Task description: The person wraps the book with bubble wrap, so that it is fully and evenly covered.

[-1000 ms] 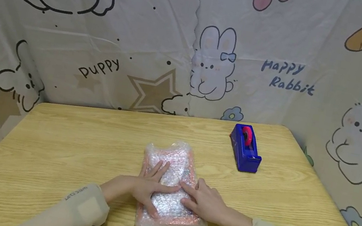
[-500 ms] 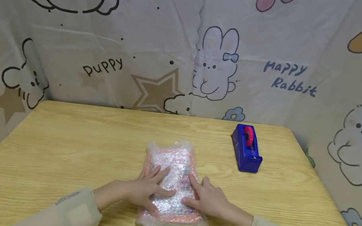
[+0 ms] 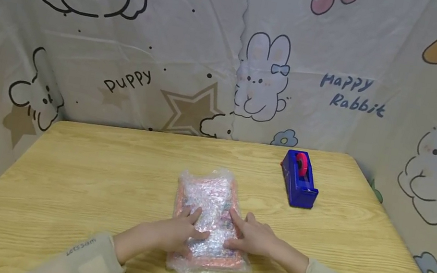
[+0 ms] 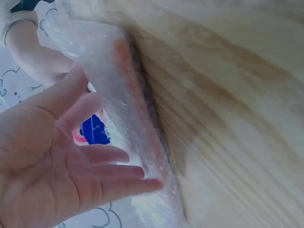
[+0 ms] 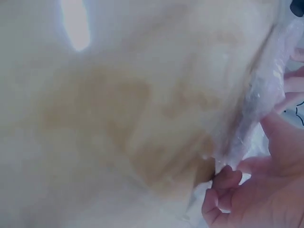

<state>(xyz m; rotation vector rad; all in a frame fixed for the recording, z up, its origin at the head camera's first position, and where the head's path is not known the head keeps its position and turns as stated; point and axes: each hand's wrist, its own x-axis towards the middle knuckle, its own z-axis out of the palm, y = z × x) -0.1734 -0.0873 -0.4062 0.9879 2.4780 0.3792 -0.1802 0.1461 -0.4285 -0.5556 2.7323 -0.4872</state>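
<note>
A flat rectangular package in bubble wrap (image 3: 213,191) lies on the table, an orange border showing through the clear wrap. My left hand (image 3: 174,235) rests on its left part with the fingers spread; in the left wrist view, the fingertips of that hand (image 4: 52,166) touch the wrap. At the right edge, my right hand (image 3: 254,238) presses the top with its index finger and thumb. Its other fingers are bent beside that edge, close to the wrap (image 5: 249,111) in the right wrist view. The package's underside is hidden.
A blue tape dispenser (image 3: 299,185) with a red-cored roll stands at the back right of the wooden table (image 3: 109,161). A cloth backdrop (image 3: 204,17) printed with cartoon animals surrounds the table's back and sides.
My left hand has slid slightly nearer to me on the wrap. Its thumb and my right index finger, close together before, are now apart. The package stays about where it was.
</note>
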